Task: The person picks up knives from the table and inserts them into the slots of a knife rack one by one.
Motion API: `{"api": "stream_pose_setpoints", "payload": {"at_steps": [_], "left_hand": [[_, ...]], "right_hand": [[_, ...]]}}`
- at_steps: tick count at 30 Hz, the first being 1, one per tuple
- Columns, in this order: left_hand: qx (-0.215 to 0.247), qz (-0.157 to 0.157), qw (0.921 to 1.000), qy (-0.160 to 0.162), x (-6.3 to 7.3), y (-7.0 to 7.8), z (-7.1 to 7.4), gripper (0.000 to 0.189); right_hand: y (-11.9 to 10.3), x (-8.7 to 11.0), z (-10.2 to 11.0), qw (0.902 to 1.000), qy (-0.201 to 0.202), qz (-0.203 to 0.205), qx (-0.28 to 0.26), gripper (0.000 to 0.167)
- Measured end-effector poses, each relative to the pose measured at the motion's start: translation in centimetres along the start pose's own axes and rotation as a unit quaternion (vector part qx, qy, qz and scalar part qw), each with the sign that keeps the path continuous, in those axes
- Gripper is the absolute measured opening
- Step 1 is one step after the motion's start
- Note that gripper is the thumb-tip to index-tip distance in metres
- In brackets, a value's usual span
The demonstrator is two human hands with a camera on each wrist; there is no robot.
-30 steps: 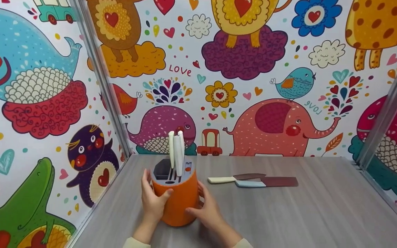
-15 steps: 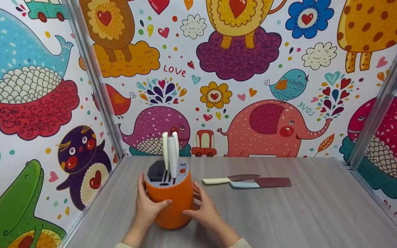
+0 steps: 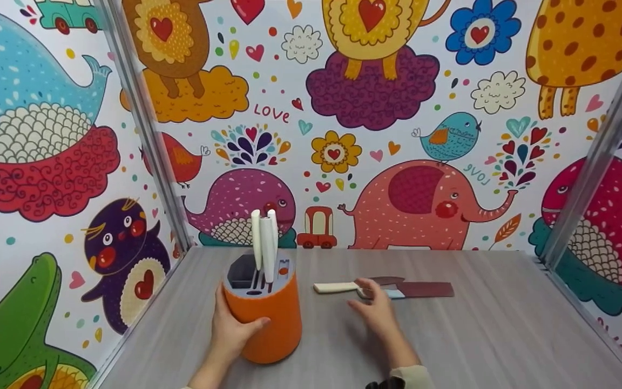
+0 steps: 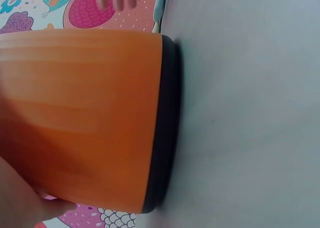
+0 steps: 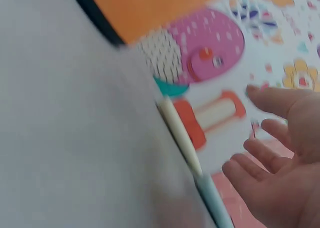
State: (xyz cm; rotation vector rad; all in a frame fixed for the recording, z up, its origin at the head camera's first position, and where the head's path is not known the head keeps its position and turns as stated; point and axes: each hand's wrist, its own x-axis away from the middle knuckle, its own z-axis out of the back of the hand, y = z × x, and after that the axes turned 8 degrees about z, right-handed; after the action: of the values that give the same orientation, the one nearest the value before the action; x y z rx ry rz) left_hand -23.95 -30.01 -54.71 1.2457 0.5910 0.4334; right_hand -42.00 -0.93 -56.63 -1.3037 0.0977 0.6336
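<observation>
An orange knife block (image 3: 276, 329) with a grey slotted top stands upright on the table, several white and cream knife handles (image 3: 265, 240) rising from its slots. My left hand (image 3: 231, 327) holds its left side, thumb across the front. In the left wrist view the block's black base rim (image 4: 167, 123) sits on the tabletop. My right hand (image 3: 378, 310), holding nothing, hovers over two knives lying right of the block. One has a cream handle (image 3: 334, 288); the other is a cleaver with a broad dark red blade (image 3: 427, 289) and a light blue handle (image 5: 212, 195).
The grey wood-grain table (image 3: 478, 340) is enclosed by walls printed with cartoon animals. Metal corner posts (image 3: 151, 140) rise at the back left and right. The table's back edge lies just beyond the knives.
My right hand has let go of the block and moved right, over the two lying knives. The left hand still holds the block. The head view has shifted slightly.
</observation>
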Motion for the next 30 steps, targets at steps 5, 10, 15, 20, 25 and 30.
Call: {"api": "stream_pose_setpoints", "payload": {"at_steps": [5, 10, 15, 20, 25, 30], "left_hand": [[-0.004, 0.012, 0.9999, -0.008, 0.2, 0.3, 0.1, 0.131], [-0.005, 0.014, 0.9998, -0.011, 0.3, 0.4, -0.1, 0.13], [-0.007, 0.012, 0.9999, -0.008, 0.2, 0.3, -0.2, 0.13], [-0.015, 0.004, 0.9999, 0.0, 0.2, 0.4, -0.1, 0.131], [-0.015, 0.01, 0.9998, -0.003, 0.2, 0.5, -0.1, 0.13], [-0.019, 0.022, 0.9995, -0.008, 0.2, 0.5, -0.1, 0.13]], "right_hand": [[2.1, -0.4, 2.5, 0.9876, 0.009, -0.021, 0.155, 0.057], [2.9, -0.5, 4.4, 0.9691, -0.022, -0.017, 0.245, 0.063], [3.1, -0.5, 4.7, 0.9556, -0.054, -0.024, 0.289, 0.055], [2.7, -0.6, 4.6, 0.941, -0.048, -0.033, 0.333, 0.042], [2.4, -0.4, 4.6, 0.9206, -0.032, -0.051, 0.386, 0.034], [2.1, -0.3, 4.5, 0.9167, -0.028, -0.062, 0.394, 0.022]]}}
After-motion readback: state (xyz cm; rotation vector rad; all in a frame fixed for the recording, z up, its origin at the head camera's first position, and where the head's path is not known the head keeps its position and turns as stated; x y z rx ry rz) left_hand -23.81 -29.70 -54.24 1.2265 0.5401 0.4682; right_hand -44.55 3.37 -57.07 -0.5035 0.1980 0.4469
